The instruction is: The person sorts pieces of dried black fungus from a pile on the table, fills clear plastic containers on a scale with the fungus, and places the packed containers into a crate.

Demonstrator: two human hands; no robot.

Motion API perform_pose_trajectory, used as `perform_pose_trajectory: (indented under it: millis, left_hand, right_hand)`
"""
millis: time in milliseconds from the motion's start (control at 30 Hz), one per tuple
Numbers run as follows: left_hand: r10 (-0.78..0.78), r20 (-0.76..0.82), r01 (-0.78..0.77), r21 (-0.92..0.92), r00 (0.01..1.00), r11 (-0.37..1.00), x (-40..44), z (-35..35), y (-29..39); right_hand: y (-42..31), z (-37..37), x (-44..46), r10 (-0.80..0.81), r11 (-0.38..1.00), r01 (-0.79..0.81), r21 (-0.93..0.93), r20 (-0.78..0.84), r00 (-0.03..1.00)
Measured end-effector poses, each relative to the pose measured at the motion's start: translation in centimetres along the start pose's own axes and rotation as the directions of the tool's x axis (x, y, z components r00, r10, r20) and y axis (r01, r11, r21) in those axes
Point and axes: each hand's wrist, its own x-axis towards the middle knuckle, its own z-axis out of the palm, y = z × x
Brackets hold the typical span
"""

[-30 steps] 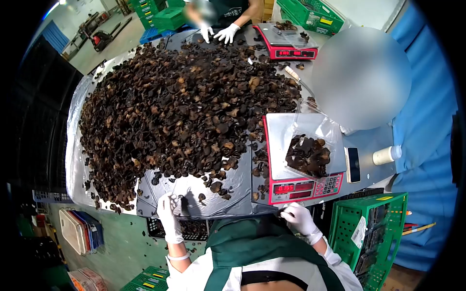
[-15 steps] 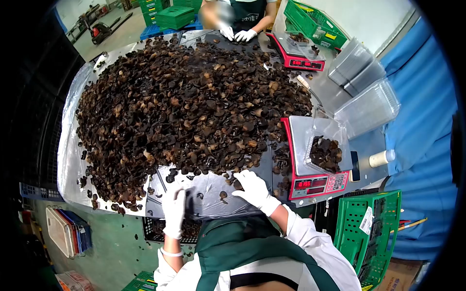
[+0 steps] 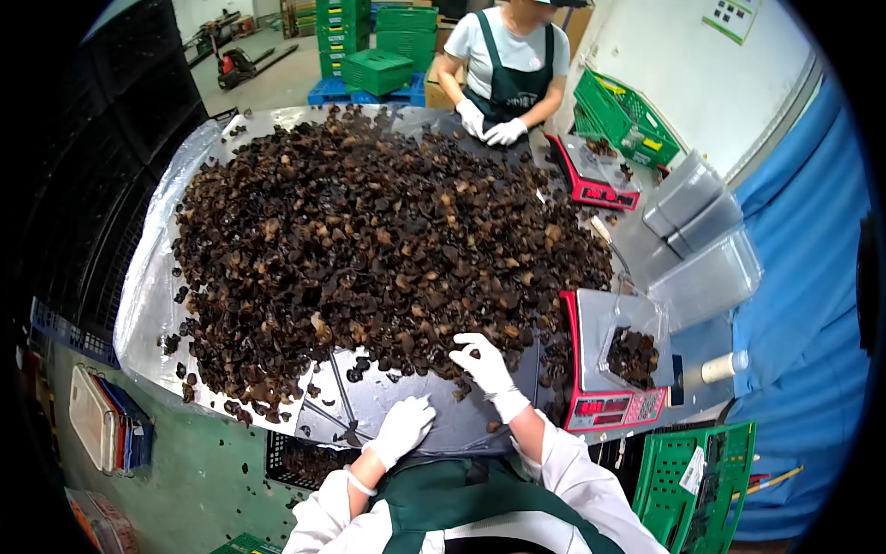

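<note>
A broad heap of dark brown black fungus (image 3: 369, 231) covers most of the table. At the heap's near edge, my right hand (image 3: 486, 367), in a white glove, has its thumb and fingers curled together around a small dark piece of black fungus (image 3: 474, 353). My left hand (image 3: 404, 428), also gloved, rests low over the grey tabletop (image 3: 461, 420) by the near edge, fingers stretched forward and holding nothing. To the right, a red scale (image 3: 591, 369) carries a clear plastic box (image 3: 614, 337) with some black fungus inside.
Clear boxes (image 3: 706, 277) are stacked at right, beside a white bottle (image 3: 724, 367) and a phone (image 3: 676, 380). A co-worker (image 3: 517, 65) with gloved hands stands across the table near a second scale (image 3: 600, 175). Green crates (image 3: 692, 485) stand lower right; a black crate (image 3: 279, 459) sits below.
The view has tilted up, showing more of the co-worker. My left hand has moved right, towards my right hand, and lies lower at the table edge. My right hand has moved slightly right with its fingers curled.
</note>
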Motion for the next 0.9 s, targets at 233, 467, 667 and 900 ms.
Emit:
perform_pose_trajectory:
  millis: [233,467,667,900]
  left_hand:
    - [-0.287,0.112,0.303,-0.170,0.951,0.938,-9.3,-5.2,-3.1]
    - [-0.517,-0.043,0.460,-0.396,0.855,0.795,-8.6,-7.0,-1.4]
    - [-0.480,-0.071,0.368,-0.549,0.874,0.751,-1.7,-5.2,-0.2]
    - [-0.354,0.068,0.295,-0.709,0.933,0.640,5.4,-5.4,4.1]
  right_hand:
    - [3.3,2.6,-1.8,-0.022,0.874,0.149,-0.463,0.269,0.963]
    - [2.3,1.1,-4.7,-0.108,0.726,0.166,-0.667,0.129,0.986]
    - [3.3,-1.5,-4.9,-0.017,0.965,0.041,-0.260,0.091,0.996]
    - [-1.1,-4.7,-7.4,0.297,0.631,-0.451,0.631,0.340,0.892]
